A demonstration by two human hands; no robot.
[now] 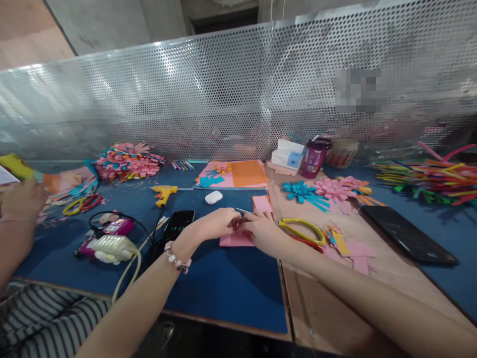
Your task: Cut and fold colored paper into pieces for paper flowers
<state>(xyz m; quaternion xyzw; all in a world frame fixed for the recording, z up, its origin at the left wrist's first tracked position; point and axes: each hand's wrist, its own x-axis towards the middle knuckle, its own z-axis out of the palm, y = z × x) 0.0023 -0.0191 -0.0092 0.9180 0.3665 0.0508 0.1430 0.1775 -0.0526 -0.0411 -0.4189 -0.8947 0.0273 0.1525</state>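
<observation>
My left hand (223, 222) and my right hand (263, 232) meet above the middle of the table. Their fingers are closed together at the upper edge of a pink paper piece (234, 240), its lower part showing below them. What exactly the fingertips do is partly hidden. Scissors with yellow and red handles (304, 227) lie just behind my right wrist; a thin metal tip shows past the fingers and seems to be their blade. A small pink sheet with an orange edge (263, 204) rests beyond my right hand.
Left: a yellow glue gun (166, 193), phone (179, 222), cabled power strip (114, 243) and another person's hand (22, 199). Ahead: a white earbud case (213, 198) and orange sheet (249, 174). Right: paper bows (335, 189), purple cup (316, 158), black phone (408, 233). A perforated metal screen (223, 99) stands behind.
</observation>
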